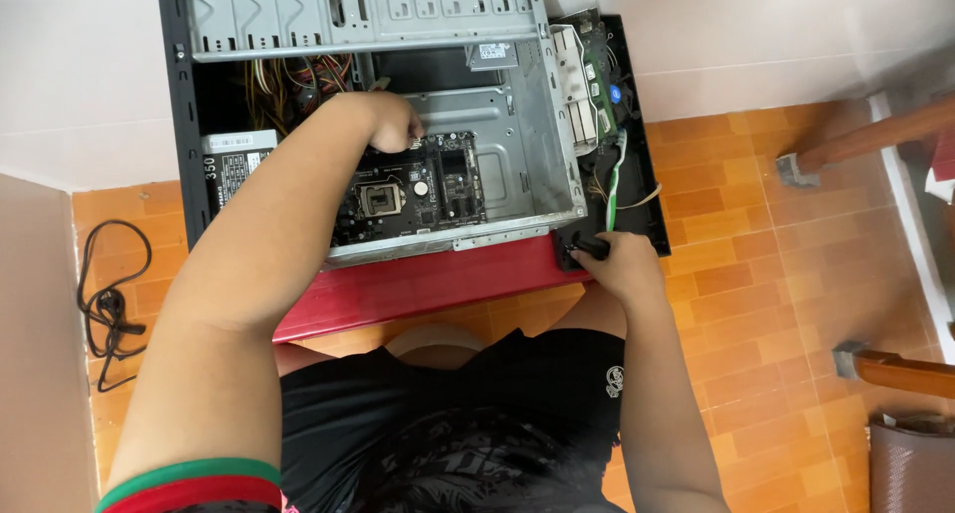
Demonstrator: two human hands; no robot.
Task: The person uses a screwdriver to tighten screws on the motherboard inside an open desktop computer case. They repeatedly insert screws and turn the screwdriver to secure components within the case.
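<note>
On top of a low red bench (pixel 418 289) lies an opened computer case (pixel 537 175), its side panel off so the metal tray and the dark circuit board (pixel 408 190) inside face upward. The person leans over it from the near side, and the left hand (pixel 390 120) reaches deep into the case, resting at the upper edge of the circuit board, just beside a tangle of yellow and red wires (pixel 288 85). Its fingers are curled in and pressed together against something there, though what they pinch I cannot tell, since the knuckles hide it. The right hand (pixel 622 259) sits at the near right corner of the case, where the black front panel (pixel 647 185) hangs loose off the frame; its fingers are closed around a small black part (pixel 587 246) at that corner, touching the edge of the bench. A green and white cable (pixel 615 180) runs down the gap between the metal frame and the front panel toward that hand. A grey power supply (pixel 237 160) sits at the left end of the case. On the orange tiled floor (pixel 756 274) to the left lies a coiled black cord (pixel 109 304), well apart from the bench.
</note>
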